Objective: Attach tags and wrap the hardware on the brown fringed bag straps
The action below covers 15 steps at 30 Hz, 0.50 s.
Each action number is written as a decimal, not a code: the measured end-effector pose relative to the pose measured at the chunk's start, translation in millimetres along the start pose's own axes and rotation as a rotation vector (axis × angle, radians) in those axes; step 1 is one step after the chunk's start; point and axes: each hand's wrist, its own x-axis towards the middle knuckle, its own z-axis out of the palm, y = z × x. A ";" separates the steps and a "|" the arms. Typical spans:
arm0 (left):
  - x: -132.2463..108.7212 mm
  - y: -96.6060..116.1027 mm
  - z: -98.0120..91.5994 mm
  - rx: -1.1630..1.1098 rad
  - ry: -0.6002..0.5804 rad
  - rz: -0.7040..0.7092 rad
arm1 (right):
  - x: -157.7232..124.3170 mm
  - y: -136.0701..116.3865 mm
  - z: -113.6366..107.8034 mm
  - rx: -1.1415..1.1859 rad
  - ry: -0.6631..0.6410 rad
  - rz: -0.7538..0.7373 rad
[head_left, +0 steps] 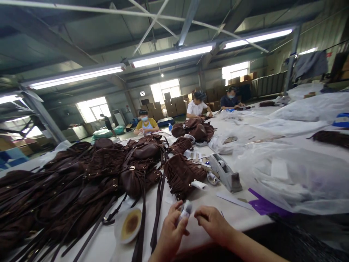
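Observation:
My left hand (169, 230) is closed around a small whitish, clear-looking bundle (185, 210), which sticks up between thumb and fingers; its exact kind is unclear. Just to the right, my right hand (214, 222) has its fingers curled in and apart from the bundle. Whether anything small is pinched in it is hidden. Beyond both hands lies a dark brown fringed bag (181, 171) with a white wrapped piece (199, 185) at its lower edge. A grey tape dispenser (225, 173) stands right of the bag, beside a small clear roll (212, 178).
Brown fringed bags with long straps (106, 163) are heaped on the left. A round dish with a brown centre (128, 225) sits near the front edge. Plastic bags (294, 178) and a purple sheet (267, 203) lie to the right. Several people sit across the white table (201, 236).

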 end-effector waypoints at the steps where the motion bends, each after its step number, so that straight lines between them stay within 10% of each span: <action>1: 6.5 2.1 -3.4 0.001 0.040 0.005 | -1.0 8.7 -7.9 -0.040 0.021 0.002; 5: 49.1 7.2 -18.3 -0.080 0.241 -0.110 | 10.9 38.2 -32.6 0.136 0.150 0.268; 9: 91.8 -3.8 -31.2 0.452 0.353 -0.194 | 33.6 46.8 -37.9 0.414 0.206 0.409; 15: 122.0 -30.1 -49.5 1.067 0.183 -0.381 | 67.7 66.0 -25.2 0.501 0.185 0.411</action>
